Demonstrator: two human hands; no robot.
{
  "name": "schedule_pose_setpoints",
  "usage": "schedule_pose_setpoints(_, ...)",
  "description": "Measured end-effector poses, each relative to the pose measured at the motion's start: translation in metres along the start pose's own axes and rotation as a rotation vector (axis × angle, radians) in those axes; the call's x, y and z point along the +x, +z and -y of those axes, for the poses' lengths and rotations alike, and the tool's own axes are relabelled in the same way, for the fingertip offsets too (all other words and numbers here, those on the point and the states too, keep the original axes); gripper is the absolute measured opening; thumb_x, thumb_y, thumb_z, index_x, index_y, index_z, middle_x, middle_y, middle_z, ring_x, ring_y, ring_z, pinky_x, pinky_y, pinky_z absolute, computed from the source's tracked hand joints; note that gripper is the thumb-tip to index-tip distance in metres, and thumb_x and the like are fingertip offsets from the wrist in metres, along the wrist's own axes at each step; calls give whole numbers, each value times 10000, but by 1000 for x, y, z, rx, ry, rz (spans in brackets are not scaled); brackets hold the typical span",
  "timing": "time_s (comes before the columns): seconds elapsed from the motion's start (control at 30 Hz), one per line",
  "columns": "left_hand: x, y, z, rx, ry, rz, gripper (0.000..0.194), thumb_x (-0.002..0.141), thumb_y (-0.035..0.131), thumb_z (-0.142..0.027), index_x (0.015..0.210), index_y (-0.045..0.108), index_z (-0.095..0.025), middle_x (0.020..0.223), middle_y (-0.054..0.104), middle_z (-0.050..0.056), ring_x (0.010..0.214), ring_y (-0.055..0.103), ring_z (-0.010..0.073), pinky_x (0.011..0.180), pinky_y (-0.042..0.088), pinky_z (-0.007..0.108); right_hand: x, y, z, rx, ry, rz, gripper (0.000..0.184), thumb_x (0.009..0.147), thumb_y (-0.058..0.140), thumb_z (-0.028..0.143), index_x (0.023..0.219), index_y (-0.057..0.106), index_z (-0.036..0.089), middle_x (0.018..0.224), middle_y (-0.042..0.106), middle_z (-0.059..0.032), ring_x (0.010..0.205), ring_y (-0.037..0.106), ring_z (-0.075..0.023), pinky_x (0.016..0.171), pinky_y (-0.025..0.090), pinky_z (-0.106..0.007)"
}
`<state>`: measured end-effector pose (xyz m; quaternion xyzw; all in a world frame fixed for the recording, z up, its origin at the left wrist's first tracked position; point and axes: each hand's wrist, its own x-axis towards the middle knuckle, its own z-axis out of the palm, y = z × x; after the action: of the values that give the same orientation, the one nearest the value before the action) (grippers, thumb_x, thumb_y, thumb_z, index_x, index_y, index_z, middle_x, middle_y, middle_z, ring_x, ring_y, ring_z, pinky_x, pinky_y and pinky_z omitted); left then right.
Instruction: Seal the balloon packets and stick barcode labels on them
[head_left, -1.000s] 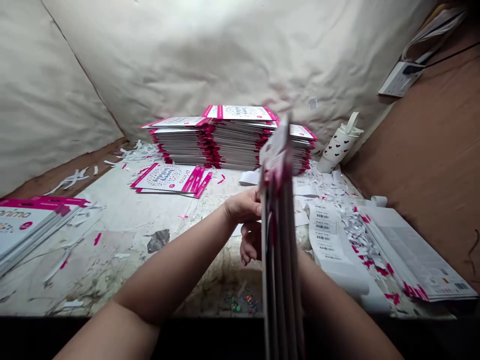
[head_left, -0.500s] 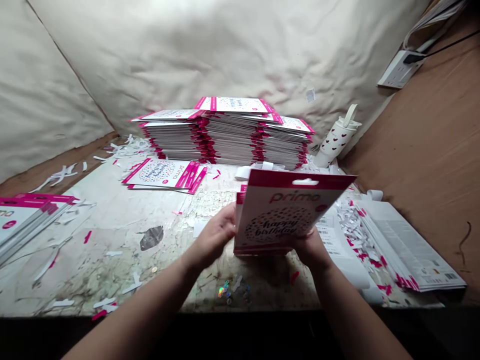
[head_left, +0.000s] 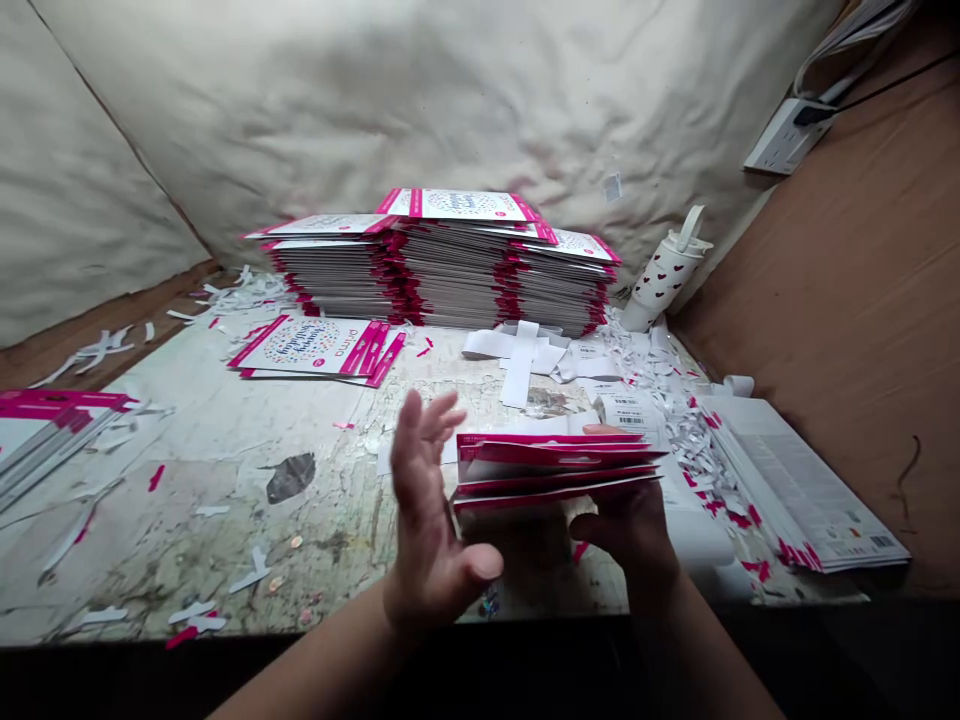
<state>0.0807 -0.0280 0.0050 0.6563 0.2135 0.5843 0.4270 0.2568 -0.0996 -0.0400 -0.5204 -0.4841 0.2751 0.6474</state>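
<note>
Several flat packets with pink edges [head_left: 555, 465] form a loose bundle above the front of the table, their pink top edges turned towards me. My right hand [head_left: 626, 515] grips this bundle at its right end, with the thumb below and fingertips showing behind the far edge. Just left of the bundle is my left hand [head_left: 431, 510], its fingers spread and the palm facing the packets' ends, holding nothing. A small fan of "happy birthday" packets [head_left: 307, 345] lies flat beyond it on the table.
Tall packet stacks [head_left: 457, 275] stand at the back. A white tumbler with hearts [head_left: 666, 270] leans near the right wall. Label strips [head_left: 517, 365], paper scraps [head_left: 667, 400] and packets lying face down [head_left: 810, 490] cover the right side. More packets [head_left: 52, 430] and scissors [head_left: 82, 530] lie left.
The bundle has tipped from nearly upright, printed front showing, to edge-on and flatter. My left hand has let go and opened out beside it; my right hand keeps its hold.
</note>
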Motion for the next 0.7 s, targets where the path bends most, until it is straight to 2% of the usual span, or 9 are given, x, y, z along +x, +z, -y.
schedule_pose_setpoints(0.1, 13, 2, -15, -55, -49, -71, 839, 683, 468, -748, 1361, 297, -284, 1293, 465, 99, 1189, 445, 303, 1018, 335, 470, 0, 1, 1, 45, -47, 33, 803, 520, 842, 334, 1220, 455, 267, 1096, 599, -80, 1011, 589, -287, 866, 493, -456)
schedule_pose_setpoints(0.2, 29, 1, -28, -44, -276, 2, 552, 772, 588, -465, 1257, 428, -255, 1089, 608, 74, 1036, 563, 252, 917, 438, 408, 1, 4, 4, 72, -64, 24, 757, 531, 836, 329, 1195, 478, 260, 1121, 591, -77, 1015, 585, -280, 873, 487, -436)
schedule_pose_setpoints(0.27, 37, -2, -28, -87, -370, 4, 423, 768, 577, -283, 1178, 489, -234, 992, 645, 55, 958, 597, 227, 843, 478, 372, 2, 5, 7, 96, -42, 4, 693, 577, 810, 323, 1184, 482, 256, 1055, 621, -62, 957, 609, -256, 835, 504, -404)
schedule_pose_setpoints(0.33, 40, -6, -24, -196, -405, -42, 393, 751, 527, -245, 1143, 505, -219, 974, 654, 51, 926, 607, 218, 818, 489, 367, 1, 5, 8, 100, -4, -2, 651, 616, 786, 297, 1187, 476, 263, 989, 640, -48, 871, 630, -231, 762, 526, -368)
schedule_pose_setpoints(0.4, 36, -9, -18, -282, -396, -114, 414, 763, 501, -332, 1160, 491, -213, 1028, 643, 63, 953, 597, 226, 858, 475, 388, 1, 5, 7, 100, 18, 4, 655, 619, 783, 274, 1193, 470, 270, 962, 641, -39, 818, 636, -219, 710, 534, -349)
schedule_pose_setpoints(0.47, 24, -9, -12, -304, -383, -154, 496, 799, 456, -513, 1203, 464, -225, 1124, 607, 74, 1036, 564, 247, 914, 449, 411, 0, 6, 6, 85, 4, 11, 656, 608, 788, 272, 1186, 478, 266, 971, 637, -41, 822, 634, -225, 701, 538, -351)
schedule_pose_setpoints(0.53, 7, -7, -8, -285, -392, -96, 606, 804, 366, -656, 1234, 456, -239, 1211, 562, 77, 1120, 519, 266, 964, 419, 422, 0, 8, 5, 38, -52, 8, 628, 604, 789, 274, 1162, 502, 254, 995, 631, -49, 864, 627, -239, 731, 538, -368)
schedule_pose_setpoints(0.63, -14, -6, -1, -260, -393, 45, 680, 802, 250, -714, 1284, 423, -266, 1307, 496, 70, 1206, 455, 291, 995, 399, 438, 1, 12, 4, -50, -107, -13, 599, 593, 792, 243, 1133, 532, 240, 1031, 620, -59, 916, 614, -253, 778, 533, -393)
schedule_pose_setpoints(0.7, -19, -10, 7, -233, -311, 93, 748, 741, 344, -753, 1323, 378, -283, 1348, 455, 72, 1233, 426, 312, 984, 418, 440, 2, 13, 4, -61, -98, -31, 601, 578, 800, 220, 1122, 544, 241, 1041, 623, -57, 930, 612, -256, 794, 532, -403)
